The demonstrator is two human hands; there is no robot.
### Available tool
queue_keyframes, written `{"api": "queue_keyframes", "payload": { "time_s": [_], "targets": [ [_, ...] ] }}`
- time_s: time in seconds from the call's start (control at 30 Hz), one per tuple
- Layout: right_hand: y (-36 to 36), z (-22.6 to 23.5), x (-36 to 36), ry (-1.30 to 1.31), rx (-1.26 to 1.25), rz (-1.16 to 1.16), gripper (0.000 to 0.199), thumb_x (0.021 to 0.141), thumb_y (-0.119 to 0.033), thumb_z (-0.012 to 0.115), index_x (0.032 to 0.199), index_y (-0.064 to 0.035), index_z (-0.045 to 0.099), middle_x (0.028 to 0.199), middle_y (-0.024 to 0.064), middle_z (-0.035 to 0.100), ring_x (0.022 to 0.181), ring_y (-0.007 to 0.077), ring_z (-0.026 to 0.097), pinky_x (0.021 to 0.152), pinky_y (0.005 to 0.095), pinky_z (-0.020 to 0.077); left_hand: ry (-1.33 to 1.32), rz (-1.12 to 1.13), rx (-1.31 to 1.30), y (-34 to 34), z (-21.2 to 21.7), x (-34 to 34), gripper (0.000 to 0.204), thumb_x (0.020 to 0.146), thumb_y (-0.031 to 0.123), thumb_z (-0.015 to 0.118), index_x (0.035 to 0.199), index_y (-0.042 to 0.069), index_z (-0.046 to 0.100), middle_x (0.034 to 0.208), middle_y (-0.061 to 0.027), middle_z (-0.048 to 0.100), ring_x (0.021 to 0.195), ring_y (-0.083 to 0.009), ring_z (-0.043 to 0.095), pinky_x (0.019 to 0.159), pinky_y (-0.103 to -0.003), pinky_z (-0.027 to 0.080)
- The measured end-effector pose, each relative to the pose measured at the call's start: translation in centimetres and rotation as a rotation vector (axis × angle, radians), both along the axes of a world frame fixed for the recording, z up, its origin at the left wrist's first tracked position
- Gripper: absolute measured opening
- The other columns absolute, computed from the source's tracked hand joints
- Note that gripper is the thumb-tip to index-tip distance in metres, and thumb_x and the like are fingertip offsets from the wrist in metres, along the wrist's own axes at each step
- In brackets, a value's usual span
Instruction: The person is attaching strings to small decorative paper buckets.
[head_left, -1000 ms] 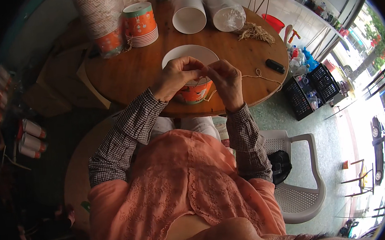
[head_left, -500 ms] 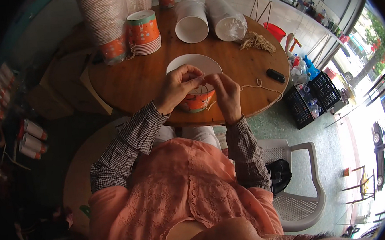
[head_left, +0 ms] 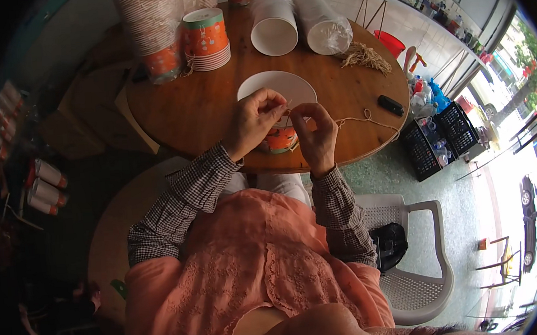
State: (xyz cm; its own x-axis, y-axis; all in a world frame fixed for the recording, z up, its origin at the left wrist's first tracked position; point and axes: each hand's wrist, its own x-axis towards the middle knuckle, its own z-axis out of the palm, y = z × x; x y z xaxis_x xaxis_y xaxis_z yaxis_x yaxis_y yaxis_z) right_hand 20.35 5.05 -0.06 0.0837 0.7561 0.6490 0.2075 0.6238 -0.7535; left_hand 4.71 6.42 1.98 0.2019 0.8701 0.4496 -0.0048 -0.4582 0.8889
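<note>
In front of me, near the table's front edge, stands an orange paper bucket (head_left: 277, 143) with a white inside. My left hand (head_left: 253, 122) is over its near left rim, thumb and fingertips pinched on a thin tan string (head_left: 371, 121). Close beside it, my right hand (head_left: 316, 136) also pinches the string, and the fingertips of both hands almost meet above the near rim. A strand hangs down the bucket's front. From the right hand the string trails over the table to the right, with a small loop in it. Any knot between the fingertips is too small to make out.
On the round wooden table (head_left: 209, 119) stand a tall stack of wrapped buckets (head_left: 159, 47), a shorter orange stack (head_left: 206, 38), two white stacks lying down (head_left: 275, 35), a bundle of strings (head_left: 365, 58) and a black object (head_left: 390, 105). A grey chair (head_left: 438, 236) is at my right.
Both hands stay pinched at the string above the bucket's rim, with small finger shifts; the right fingers have curled into a rounder pinch. The whole view has shifted slightly.
</note>
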Motion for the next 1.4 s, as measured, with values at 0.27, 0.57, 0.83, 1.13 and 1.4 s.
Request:
{"api": "queue_keyframes", "payload": {
  "time_s": [0.27,0.57,0.83,1.13,1.4],
  "targets": [
    [-0.1,-0.3,0.1,-0.053,0.044,-0.036,0.011,0.081,-0.002,0.062,0.092,-0.0016,0.062,0.084,0.0079,0.067,0.080,0.0178,0.065,0.075,0.0284,0.0489,0.408,0.313,0.549,-0.5,-0.4,0.4,0.011,0.083,0.000,0.062,0.093,0.002,0.065,0.090,-0.0081,0.065,0.085,-0.0204,0.066,0.071,-0.028,0.052],
    [0.1,-0.2,0.3,-0.080,0.074,-0.035,0.011,0.082,-0.002,0.064,0.093,-0.0020,0.062,0.087,0.0079,0.065,0.083,0.0181,0.064,0.075,0.0284,0.0487,0.260,0.111,0.287,0.7,-0.1,-0.2,0.013,0.082,0.008,0.066,0.092,0.001,0.065,0.091,-0.0053,0.062,0.080,-0.0157,0.061,0.074,-0.029,0.049],
    [0.9,-1.1,-0.4,0.076,0.115,0.033,0.014,0.084,-0.002,0.065,0.095,-0.0022,0.056,0.086,0.0056,0.062,0.083,0.0149,0.062,0.076,0.0269,0.0479,-0.218,-0.467,-0.644,1.2,2.1,-2.0,0.019,0.090,0.011,0.059,0.104,-0.001,0.064,0.095,-0.0035,0.065,0.085,-0.0100,0.058,0.084,-0.024,0.046],
    [0.8,-0.9,0.4,0.041,0.082,0.019,0.020,0.083,-0.003,0.067,0.102,-0.0008,0.061,0.092,0.0070,0.066,0.089,0.0142,0.063,0.082,0.0273,0.0486,-0.407,-0.471,-0.719,1.6,0.7,-1.4,0.021,0.088,0.009,0.060,0.104,-0.005,0.063,0.103,-0.0108,0.064,0.096,-0.0165,0.060,0.090,-0.028,0.046],
    [0.2,0.4,1.2,-0.075,0.167,-0.060,0.014,0.083,-0.003,0.067,0.097,-0.0014,0.064,0.091,0.0100,0.067,0.086,0.0197,0.065,0.075,0.0290,0.0500,-0.371,-0.516,-0.682,1.7,1.3,-0.9,0.020,0.088,0.007,0.059,0.104,-0.004,0.063,0.103,-0.0095,0.064,0.098,-0.0157,0.059,0.091,-0.029,0.045]
  ]
}}
